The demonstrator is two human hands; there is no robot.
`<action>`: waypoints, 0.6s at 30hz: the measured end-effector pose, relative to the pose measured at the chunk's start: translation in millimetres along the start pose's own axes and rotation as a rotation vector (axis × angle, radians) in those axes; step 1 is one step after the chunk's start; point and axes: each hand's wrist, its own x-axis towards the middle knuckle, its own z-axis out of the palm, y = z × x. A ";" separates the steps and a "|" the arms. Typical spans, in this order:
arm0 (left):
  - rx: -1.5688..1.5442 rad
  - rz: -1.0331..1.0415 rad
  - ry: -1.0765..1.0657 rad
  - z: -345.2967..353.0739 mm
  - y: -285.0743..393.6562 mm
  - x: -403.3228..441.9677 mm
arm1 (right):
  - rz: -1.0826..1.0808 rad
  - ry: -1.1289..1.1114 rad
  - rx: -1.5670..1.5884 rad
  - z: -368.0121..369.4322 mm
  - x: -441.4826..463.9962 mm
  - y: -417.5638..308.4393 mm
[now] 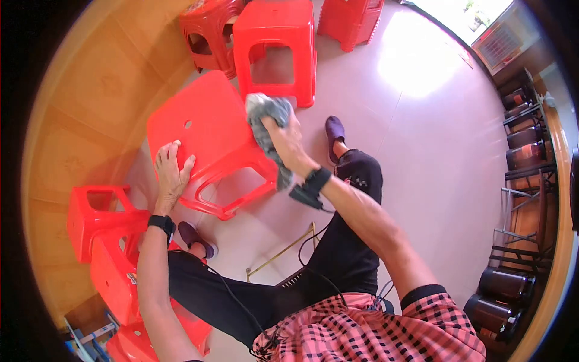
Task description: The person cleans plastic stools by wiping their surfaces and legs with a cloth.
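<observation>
A red plastic stool (205,120) lies tipped in front of me, its square seat with a small hole turned up toward me. My left hand (173,173) rests on the near left part of the seat, fingers spread and touching the plastic. In my right hand (286,140) is a bunched grey cloth (263,114), gripped at the stool's right edge. Part of the cloth hangs down below the hand, beside the stool's legs. Both wrists wear black bands.
More red stools (274,24) stand at the back, and several others (111,265) are at lower left by the wooden panel (84,120). A rack with dark jars (525,157) lines the right side. A thin brass-coloured frame (280,252) is between my legs, with black cables nearby.
</observation>
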 end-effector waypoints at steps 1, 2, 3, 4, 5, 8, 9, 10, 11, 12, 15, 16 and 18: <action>-0.006 -0.016 -0.044 1.7 -0.3 3.3 | -0.003 -0.033 0.009 6.2 11.9 3.6; -0.010 -0.012 -0.065 5.4 2.8 6.2 | -0.005 -0.066 0.017 12.4 23.8 6.9; -0.004 -0.007 -0.044 9.2 7.9 9.6 | -0.079 -0.060 -0.036 18.9 30.4 12.7; 0.002 -0.006 -0.020 12.1 11.2 12.4 | -0.154 -0.057 -0.091 21.4 33.9 20.2; -0.002 -0.007 -0.040 13.0 12.7 14.0 | -0.160 -0.086 -0.042 17.6 36.2 28.5; 0.004 0.055 -0.006 12.8 13.9 15.8 | -0.097 -0.072 -0.112 5.3 31.2 48.8; 0.002 0.046 -0.014 12.6 13.4 15.2 | -0.084 -0.063 -0.110 1.3 29.4 60.2; 0.000 0.038 -0.020 11.9 12.6 14.9 | -0.033 -0.040 -0.171 -3.2 26.5 80.8; 0.000 0.041 -0.027 10.6 12.8 15.8 | 0.014 -0.022 -0.231 -7.6 27.2 99.4; 0.000 0.017 -0.048 8.3 15.3 16.6 | 0.021 -0.021 -0.230 -11.3 30.4 119.5; -0.002 -0.017 -0.094 5.1 21.3 13.7 | 0.176 -0.022 -0.274 -23.2 28.3 169.9; 0.001 -0.027 -0.092 3.7 22.1 15.0 | 0.184 -0.020 -0.273 -24.5 26.2 183.4; -0.002 -0.042 -0.119 1.3 21.5 15.7 | 0.194 0.100 -0.355 -24.9 21.0 207.6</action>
